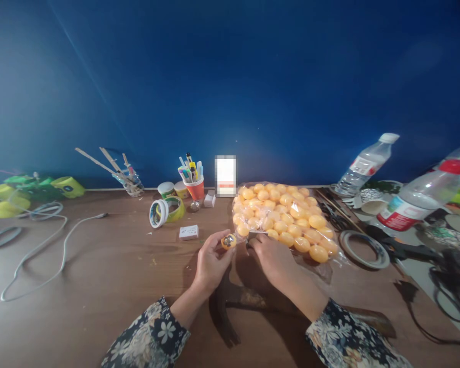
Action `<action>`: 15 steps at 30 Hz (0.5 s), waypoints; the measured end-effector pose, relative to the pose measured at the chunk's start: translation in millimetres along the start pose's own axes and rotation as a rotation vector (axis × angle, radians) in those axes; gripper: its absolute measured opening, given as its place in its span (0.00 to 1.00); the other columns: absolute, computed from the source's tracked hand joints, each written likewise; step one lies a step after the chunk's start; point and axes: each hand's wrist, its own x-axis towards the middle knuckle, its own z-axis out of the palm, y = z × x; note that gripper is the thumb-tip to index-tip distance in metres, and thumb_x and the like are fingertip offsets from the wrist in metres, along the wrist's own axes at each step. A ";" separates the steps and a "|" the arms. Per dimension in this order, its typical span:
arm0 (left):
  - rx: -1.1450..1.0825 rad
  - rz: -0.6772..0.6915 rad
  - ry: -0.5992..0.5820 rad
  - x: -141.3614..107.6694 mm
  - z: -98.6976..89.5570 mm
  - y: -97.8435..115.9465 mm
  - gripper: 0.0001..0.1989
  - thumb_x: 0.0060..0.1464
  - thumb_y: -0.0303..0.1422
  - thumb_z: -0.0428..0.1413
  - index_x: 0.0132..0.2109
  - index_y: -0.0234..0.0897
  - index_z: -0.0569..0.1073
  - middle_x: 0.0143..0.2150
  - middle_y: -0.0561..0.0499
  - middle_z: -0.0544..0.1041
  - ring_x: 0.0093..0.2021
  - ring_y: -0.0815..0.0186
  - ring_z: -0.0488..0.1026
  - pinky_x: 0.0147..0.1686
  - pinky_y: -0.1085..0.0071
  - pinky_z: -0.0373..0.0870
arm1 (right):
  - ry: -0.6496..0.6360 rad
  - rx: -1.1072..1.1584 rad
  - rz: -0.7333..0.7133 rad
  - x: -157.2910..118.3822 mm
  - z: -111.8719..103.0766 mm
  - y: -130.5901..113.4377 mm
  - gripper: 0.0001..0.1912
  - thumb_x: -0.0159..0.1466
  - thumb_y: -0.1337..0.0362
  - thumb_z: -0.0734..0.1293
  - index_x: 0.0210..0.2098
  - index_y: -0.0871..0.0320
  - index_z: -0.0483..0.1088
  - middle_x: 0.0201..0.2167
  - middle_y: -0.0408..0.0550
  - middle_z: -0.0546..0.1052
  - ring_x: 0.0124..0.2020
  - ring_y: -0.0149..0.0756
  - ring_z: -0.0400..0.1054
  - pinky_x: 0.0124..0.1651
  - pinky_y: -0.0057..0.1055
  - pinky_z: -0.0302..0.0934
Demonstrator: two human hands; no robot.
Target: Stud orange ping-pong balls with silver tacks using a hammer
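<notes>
My left hand (211, 263) is closed around a yellow-orange ball (229, 241), held between thumb and fingers. Something silvery and dark shows on the ball's upper side; I cannot make out what it is. Just right of it, my right hand (271, 255) pinches a thin, flat grey piece (258, 234), its kind unclear. Beyond both hands lies a clear plastic bag (331, 261) filled with several yellow-orange balls (286, 239), which look like table tennis balls. Under my wrists a claw hammer (249, 296) rests on the table, its handle partly hidden by my right forearm.
On the brown table (111, 276), a small white box (188, 232), tape rolls (159, 213) and a cup of pens (195, 189) stand left of the bag. A white cable (65, 240) curls at far left. Bottles (406, 209), a tape roll (364, 249) and a black plug (406, 291) are rightward.
</notes>
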 end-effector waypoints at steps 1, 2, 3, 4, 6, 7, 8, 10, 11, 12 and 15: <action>0.005 0.000 0.001 0.0 -0.2 -0.4 0.19 0.46 0.30 0.62 0.48 0.35 0.74 0.47 0.42 0.78 0.46 0.59 0.77 0.44 0.67 0.76 | -0.002 0.011 -0.003 -0.3 0.0 0.0 0.12 0.70 0.66 0.56 0.41 0.56 0.71 0.40 0.51 0.75 0.40 0.39 0.72 0.34 0.28 0.62; 0.008 0.000 0.002 0.0 -0.4 -0.7 0.19 0.46 0.30 0.62 0.48 0.35 0.74 0.47 0.42 0.78 0.46 0.59 0.77 0.44 0.67 0.76 | -0.002 0.021 -0.006 -0.7 0.0 0.0 0.12 0.70 0.66 0.56 0.41 0.56 0.71 0.40 0.50 0.75 0.40 0.39 0.73 0.34 0.28 0.62; 0.007 -0.001 0.005 0.1 -0.6 -0.9 0.19 0.46 0.31 0.62 0.48 0.35 0.74 0.47 0.42 0.78 0.45 0.59 0.77 0.44 0.66 0.76 | -0.001 0.028 -0.006 -1.0 -0.1 0.0 0.11 0.70 0.66 0.56 0.41 0.57 0.71 0.39 0.50 0.76 0.40 0.39 0.73 0.35 0.28 0.61; 0.005 -0.002 0.006 0.3 -0.6 -1.1 0.19 0.46 0.31 0.62 0.48 0.35 0.74 0.47 0.42 0.78 0.45 0.59 0.77 0.44 0.66 0.76 | 0.002 0.033 -0.006 -1.2 -0.3 0.0 0.11 0.70 0.66 0.57 0.40 0.57 0.71 0.39 0.50 0.76 0.40 0.39 0.73 0.35 0.28 0.61; -0.001 -0.005 0.012 0.7 -0.6 -1.3 0.20 0.46 0.31 0.63 0.48 0.35 0.75 0.47 0.42 0.78 0.45 0.59 0.77 0.44 0.67 0.76 | 0.006 0.042 -0.006 -1.5 -0.8 0.0 0.11 0.70 0.66 0.57 0.41 0.57 0.71 0.39 0.50 0.76 0.41 0.39 0.73 0.35 0.28 0.61; -0.008 -0.009 0.015 0.9 -0.5 -1.4 0.20 0.46 0.31 0.63 0.48 0.35 0.75 0.46 0.42 0.78 0.45 0.59 0.77 0.44 0.67 0.76 | 0.006 0.047 -0.007 -1.6 -1.2 -0.1 0.12 0.70 0.65 0.57 0.41 0.56 0.71 0.39 0.50 0.76 0.41 0.39 0.73 0.36 0.28 0.61; -0.016 -0.012 0.015 1.0 -0.4 -1.5 0.20 0.45 0.31 0.63 0.48 0.35 0.75 0.46 0.43 0.79 0.45 0.60 0.77 0.44 0.67 0.76 | 0.006 0.053 -0.007 -1.7 -1.7 -0.3 0.12 0.70 0.65 0.56 0.40 0.56 0.71 0.39 0.50 0.77 0.41 0.39 0.73 0.36 0.29 0.61; -0.028 -0.015 0.010 0.9 -0.4 -1.8 0.20 0.45 0.31 0.63 0.48 0.35 0.75 0.46 0.43 0.79 0.44 0.60 0.78 0.44 0.68 0.76 | 0.008 0.063 -0.004 -2.1 -2.7 -1.0 0.12 0.70 0.64 0.56 0.40 0.57 0.71 0.40 0.51 0.77 0.41 0.39 0.73 0.35 0.29 0.61; -0.030 -0.014 0.007 0.8 -0.5 -1.7 0.20 0.45 0.31 0.63 0.48 0.35 0.75 0.46 0.43 0.79 0.44 0.60 0.78 0.44 0.68 0.76 | 0.009 0.068 0.000 -2.4 -3.2 -1.4 0.12 0.70 0.64 0.56 0.40 0.57 0.71 0.40 0.51 0.77 0.41 0.39 0.73 0.35 0.29 0.61; -0.029 -0.012 0.004 0.7 -0.6 -1.5 0.20 0.45 0.31 0.63 0.48 0.35 0.75 0.46 0.43 0.79 0.44 0.61 0.78 0.44 0.68 0.76 | 0.012 0.074 0.006 -2.6 -3.6 -1.7 0.12 0.70 0.64 0.57 0.39 0.57 0.72 0.39 0.51 0.77 0.41 0.39 0.73 0.35 0.28 0.61; -0.027 -0.011 0.008 0.3 -0.2 0.8 0.20 0.46 0.31 0.63 0.48 0.35 0.75 0.46 0.43 0.79 0.44 0.61 0.78 0.44 0.68 0.76 | 0.015 0.108 0.017 -3.1 -4.1 -1.3 0.12 0.69 0.62 0.58 0.39 0.57 0.72 0.39 0.51 0.77 0.41 0.39 0.73 0.36 0.28 0.61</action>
